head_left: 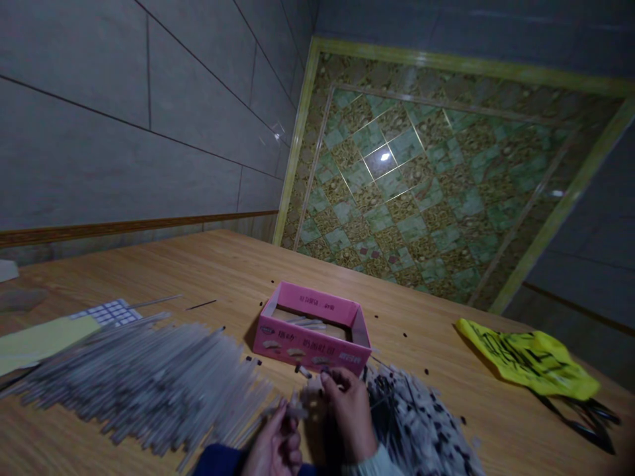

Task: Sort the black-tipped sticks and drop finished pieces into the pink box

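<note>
My left hand [276, 441] is closed, its thumb and finger pinching a pale translucent tube [296, 412], which is blurred. Just right of it, my right hand [350, 411] curls in a pinch in front of the pink box [310, 342]; a small dark bit shows at its fingertips, too small to name. Several thin sticks [307, 322] lie inside the open box. A wide heap of long translucent tubes [159, 387] spreads to the left of my hands. Beside my right hand is a pile of short white and black pieces [421, 423].
A yellow bag [530, 357] with black print lies at the right, black scissor-like handles [580, 423] under its edge. Yellow paper [47, 347] and a blue-checked sheet [113, 312] lie at the left. Small black bits dot the wooden table [218, 264]. Tiled walls stand beyond.
</note>
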Available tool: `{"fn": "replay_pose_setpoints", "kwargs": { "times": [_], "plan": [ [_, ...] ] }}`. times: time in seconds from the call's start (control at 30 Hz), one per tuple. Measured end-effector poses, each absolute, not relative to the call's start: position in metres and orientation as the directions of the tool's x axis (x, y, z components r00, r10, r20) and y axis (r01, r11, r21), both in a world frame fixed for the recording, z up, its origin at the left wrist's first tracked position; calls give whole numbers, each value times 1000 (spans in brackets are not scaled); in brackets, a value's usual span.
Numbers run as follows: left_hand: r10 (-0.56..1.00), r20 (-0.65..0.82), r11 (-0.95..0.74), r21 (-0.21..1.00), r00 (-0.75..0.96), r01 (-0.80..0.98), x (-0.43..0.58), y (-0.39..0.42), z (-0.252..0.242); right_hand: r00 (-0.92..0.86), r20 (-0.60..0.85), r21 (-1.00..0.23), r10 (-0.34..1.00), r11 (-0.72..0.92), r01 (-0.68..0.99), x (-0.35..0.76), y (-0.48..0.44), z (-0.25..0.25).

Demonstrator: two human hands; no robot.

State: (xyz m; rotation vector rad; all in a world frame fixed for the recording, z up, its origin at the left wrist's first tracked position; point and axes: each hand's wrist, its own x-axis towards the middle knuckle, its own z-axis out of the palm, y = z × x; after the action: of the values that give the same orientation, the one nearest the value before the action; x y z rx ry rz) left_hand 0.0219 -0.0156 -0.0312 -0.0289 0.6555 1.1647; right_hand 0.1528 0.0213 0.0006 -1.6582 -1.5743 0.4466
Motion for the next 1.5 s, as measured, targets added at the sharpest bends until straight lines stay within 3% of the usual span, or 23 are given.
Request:
{"fn": "replay_pose_setpoints", "kwargs": {
  "times": [0.03,0.1,0.17,0.27,0.47,0.6,0.77,1.1,1.5],
  "plan": [
    [845,-485,406,303,227,-862,22,-16,-30,149,243,-814,958,118,569,151,11,-1],
    [860,-463,378,299,213,-876,22,-17,-28,157,159,-979,975,135,154,148,-10,-7],
    [876,-443,351,309,193,-884,22,-20,-24,181,106,-979,978,135,-154,144,-28,-15],
    [894,-421,318,351,155,-881,22,-24,-18,237,116,-945,964,181,-274,139,-42,-25],
    [925,-379,237,507,33,-829,21,-27,-13,340,331,-902,880,401,-160,137,-43,-24],
    [946,-320,167,627,-57,-761,20,-28,-10,307,482,-860,821,510,-16,139,-44,-20],
    [953,-289,140,694,-95,-707,23,-31,-5,321,500,-864,805,491,115,141,-48,-24],
    [950,-280,113,726,-141,-678,26,-35,-2,313,524,-849,792,512,127,140,-52,-19],
    [956,-248,95,771,-159,-629,26,-31,-7,298,573,-817,763,509,270,142,-53,-17]
  ]
}}
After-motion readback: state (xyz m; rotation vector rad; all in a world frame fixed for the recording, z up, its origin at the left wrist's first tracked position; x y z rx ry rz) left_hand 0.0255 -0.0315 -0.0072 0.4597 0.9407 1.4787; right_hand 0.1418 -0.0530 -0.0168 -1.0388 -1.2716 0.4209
